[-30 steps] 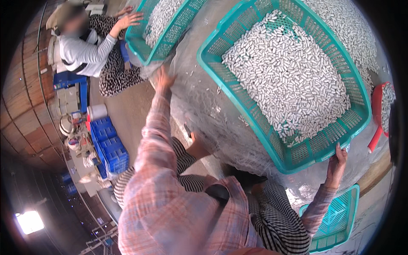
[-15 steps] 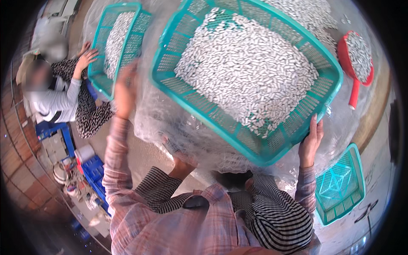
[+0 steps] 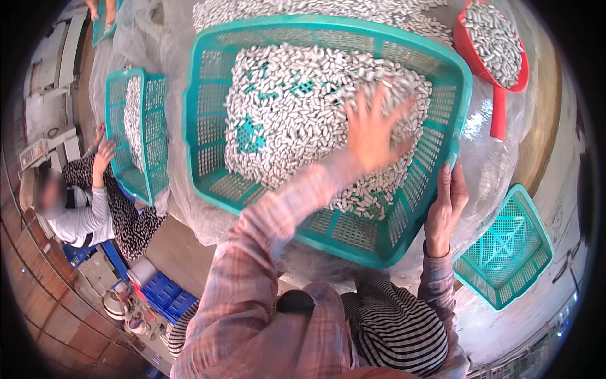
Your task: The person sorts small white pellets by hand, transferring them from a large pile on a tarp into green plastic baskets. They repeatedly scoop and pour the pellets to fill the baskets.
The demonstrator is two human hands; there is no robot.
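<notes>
In front of me a large green plastic basket (image 3: pixel 287 239) holds a layer of small silvery-white, capsule-shaped pieces (image 3: pixel 284 120). My left hand (image 3: pixel 374 129) reaches across it, fingers spread over the pieces in its right part, slightly blurred. Whether the palm presses on them I cannot make out. At the basket's near right corner, my right hand (image 3: pixel 445 205) grips the rim, thumb and fingers against the edge. Patches of the green mesh bottom (image 3: pixel 250 135) show through on the left side.
More loose pieces (image 3: pixel 303 9) lie beyond the basket on clear plastic sheeting (image 3: pixel 189 215). A red scoop (image 3: pixel 499 110) full of pieces rests at the right. Another green basket (image 3: pixel 504 246) stands lower right. At left, a person (image 3: pixel 88 202) handles a similar basket (image 3: pixel 154 136).
My left hand has swung from left of the basket into it, over the pieces. Bare mesh patches now show at the left. My view has shifted; the right hand stays at the rim.
</notes>
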